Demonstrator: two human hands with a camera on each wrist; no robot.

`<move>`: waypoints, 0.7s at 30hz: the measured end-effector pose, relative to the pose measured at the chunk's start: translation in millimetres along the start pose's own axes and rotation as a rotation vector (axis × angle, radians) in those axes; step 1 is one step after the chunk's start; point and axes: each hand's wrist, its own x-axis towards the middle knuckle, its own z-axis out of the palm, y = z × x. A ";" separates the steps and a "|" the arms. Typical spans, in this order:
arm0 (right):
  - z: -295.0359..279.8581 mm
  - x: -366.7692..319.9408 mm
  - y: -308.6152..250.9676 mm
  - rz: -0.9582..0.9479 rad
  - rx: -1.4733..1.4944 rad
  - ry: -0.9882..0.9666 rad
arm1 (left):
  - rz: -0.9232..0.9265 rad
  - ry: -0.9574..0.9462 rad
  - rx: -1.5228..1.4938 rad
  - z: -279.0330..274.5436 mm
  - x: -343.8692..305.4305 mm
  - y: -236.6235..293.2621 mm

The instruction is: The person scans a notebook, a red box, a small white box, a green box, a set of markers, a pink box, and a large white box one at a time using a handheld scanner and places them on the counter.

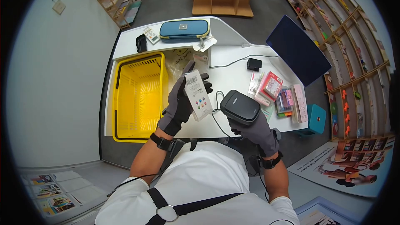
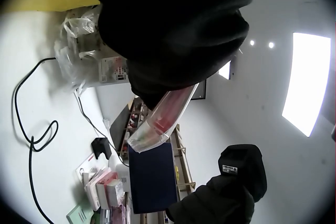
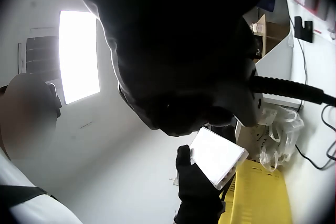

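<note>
My gloved left hand [image 1: 176,105] grips a flat white pack [image 1: 198,96] over the counter, right of the yellow basket. A barcode and several small coloured shapes show on its face in the head view. From the left wrist, a clear end of the pack [image 2: 160,127] with pink inside juts past the dark glove. My gloved right hand [image 1: 256,134] holds a black barcode scanner [image 1: 240,107], its broad head up and a cable running off. The scanner stands apart from the pack, to its right. In the right wrist view the pack's plain white side [image 3: 216,155] shows.
A yellow shopping basket [image 1: 116,112] stands at the left of the white counter [image 1: 227,77], beside a clear plastic bag [image 1: 174,60]. A blue zip case [image 1: 183,31] lies on the back ledge. To the right are packaged stationery [image 1: 273,86], a small black stand [image 1: 254,63] and a monitor [image 1: 298,50].
</note>
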 end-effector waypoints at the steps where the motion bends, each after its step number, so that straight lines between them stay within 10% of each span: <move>1: -0.6 -1.7 5.1 0.003 0.000 0.004 | -0.008 0.002 0.004 3.3 0.0 0.7; 8: -12.4 1.8 28.9 0.369 0.261 0.020 | -0.078 0.042 -0.015 -7.0 8.7 -11.2; 21: -27.8 -19.5 131.8 0.394 0.787 0.382 | -0.403 0.307 0.280 -9.6 61.1 -105.9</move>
